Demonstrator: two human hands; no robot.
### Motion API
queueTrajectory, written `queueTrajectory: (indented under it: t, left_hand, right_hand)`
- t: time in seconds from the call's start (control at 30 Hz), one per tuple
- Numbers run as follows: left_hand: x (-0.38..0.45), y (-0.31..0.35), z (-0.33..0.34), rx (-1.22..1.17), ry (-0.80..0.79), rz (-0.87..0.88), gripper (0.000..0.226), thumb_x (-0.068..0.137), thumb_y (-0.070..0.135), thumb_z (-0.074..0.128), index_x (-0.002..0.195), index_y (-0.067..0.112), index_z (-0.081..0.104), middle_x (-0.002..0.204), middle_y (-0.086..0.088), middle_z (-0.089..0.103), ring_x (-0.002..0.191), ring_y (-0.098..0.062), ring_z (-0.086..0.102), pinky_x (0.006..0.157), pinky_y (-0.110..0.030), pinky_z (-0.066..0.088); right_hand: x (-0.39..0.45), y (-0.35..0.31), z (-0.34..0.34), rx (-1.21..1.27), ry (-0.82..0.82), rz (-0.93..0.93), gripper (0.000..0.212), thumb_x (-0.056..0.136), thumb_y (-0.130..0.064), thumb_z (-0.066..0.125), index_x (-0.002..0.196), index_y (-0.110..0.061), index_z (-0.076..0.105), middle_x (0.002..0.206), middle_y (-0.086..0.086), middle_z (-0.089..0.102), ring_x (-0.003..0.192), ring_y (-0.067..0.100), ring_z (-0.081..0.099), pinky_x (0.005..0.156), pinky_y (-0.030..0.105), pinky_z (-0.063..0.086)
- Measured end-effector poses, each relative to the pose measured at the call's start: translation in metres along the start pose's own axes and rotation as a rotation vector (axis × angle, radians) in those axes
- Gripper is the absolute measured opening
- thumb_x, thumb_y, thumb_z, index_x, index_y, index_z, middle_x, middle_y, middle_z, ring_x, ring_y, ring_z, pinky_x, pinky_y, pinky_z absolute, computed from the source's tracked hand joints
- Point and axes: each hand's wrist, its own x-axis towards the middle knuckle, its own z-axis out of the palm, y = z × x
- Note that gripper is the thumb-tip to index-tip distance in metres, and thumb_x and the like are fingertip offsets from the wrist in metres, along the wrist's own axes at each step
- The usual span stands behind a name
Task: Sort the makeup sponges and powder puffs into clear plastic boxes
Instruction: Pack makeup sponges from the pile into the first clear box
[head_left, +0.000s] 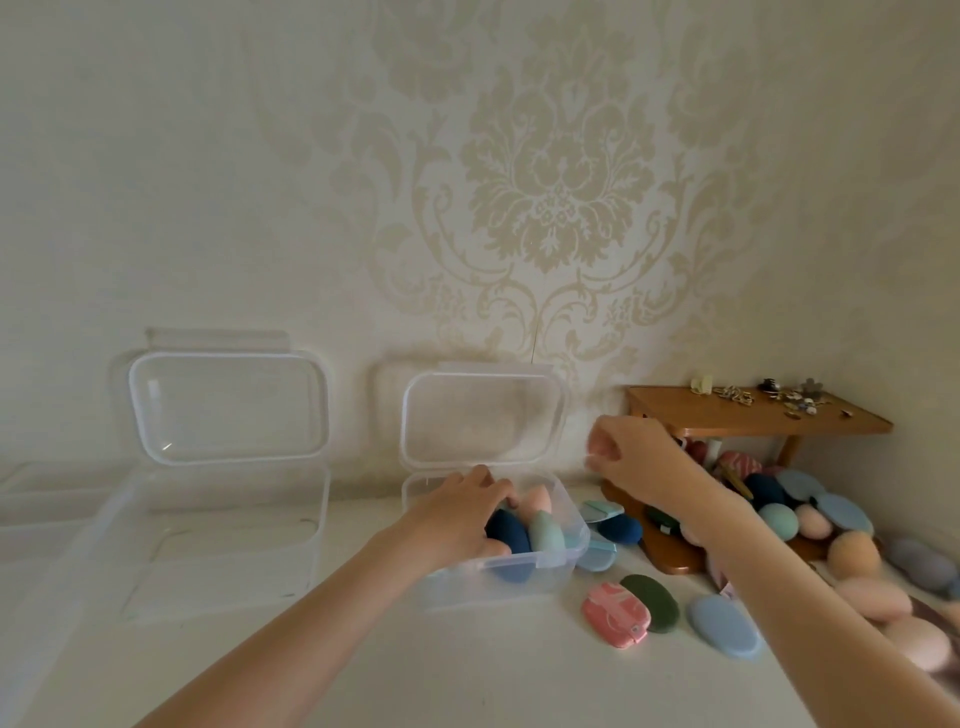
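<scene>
Two clear plastic boxes stand open on the white table. The left box (218, 551) holds nothing visible. The middle box (550, 569) holds a navy sponge (511, 532), a mint one (546, 535) and a peach one (537, 500). My left hand (462, 519) reaches into this box, fingers curled over the navy sponge. My right hand (631, 452) hovers right of the raised lid (483, 415), fingers curled; a pinkish thing shows between them, too blurred to name. Loose puffs lie to the right: pink marbled (615, 613), dark green (652, 600), light blue (724, 626).
A small wooden shelf (753, 415) at the back right carries small trinkets. Under and beside it lies a heap of several sponges and puffs (810, 514), with peach ones (872, 597) spilling toward the right edge. The wall stands right behind the boxes.
</scene>
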Motion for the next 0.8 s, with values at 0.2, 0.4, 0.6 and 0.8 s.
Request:
queueTrajectory:
  t: [0.2, 0.4, 0.6, 0.8]
  left_hand:
    - [-0.001, 0.005, 0.002, 0.009, 0.003, 0.016, 0.048, 0.083, 0.034, 0.061, 0.126, 0.026, 0.043, 0.123, -0.001, 0.041, 0.112, -0.022, 0.042, 0.092, -0.034, 0.04]
    - [-0.002, 0.009, 0.003, 0.02, 0.006, 0.017, 0.051, 0.084, 0.034, 0.06, 0.13, 0.026, 0.04, 0.126, -0.003, 0.04, 0.115, -0.024, 0.042, 0.091, -0.033, 0.039]
    - [0.001, 0.013, 0.006, 0.045, -0.007, 0.009, 0.051, 0.083, 0.035, 0.059, 0.129, 0.024, 0.04, 0.127, -0.005, 0.04, 0.116, -0.026, 0.041, 0.093, -0.035, 0.037]
    - [0.0, 0.014, -0.004, -0.007, -0.049, -0.009, 0.05, 0.081, 0.037, 0.062, 0.124, 0.022, 0.043, 0.118, -0.004, 0.047, 0.113, -0.025, 0.05, 0.089, -0.034, 0.042]
  right_hand:
    - [-0.013, 0.039, 0.044, -0.085, -0.157, 0.189, 0.021, 0.084, -0.022, 0.064, 0.092, -0.02, 0.045, 0.102, 0.0, 0.061, 0.085, 0.014, 0.055, 0.074, 0.022, 0.045]
    - [-0.019, 0.038, 0.027, -0.264, -0.099, 0.167, 0.027, 0.088, -0.017, 0.058, 0.112, -0.017, 0.045, 0.095, -0.002, 0.051, 0.09, 0.015, 0.053, 0.082, 0.028, 0.05]
    - [-0.021, 0.014, -0.007, 0.011, -0.044, 0.088, 0.028, 0.089, -0.016, 0.055, 0.117, -0.014, 0.055, 0.116, 0.003, 0.06, 0.104, 0.021, 0.059, 0.091, 0.03, 0.049]
    - [-0.033, -0.033, 0.004, 0.682, -0.428, -0.034, 0.021, 0.086, -0.005, 0.061, 0.107, -0.004, 0.062, 0.103, 0.006, 0.067, 0.089, 0.012, 0.067, 0.083, 0.02, 0.054]
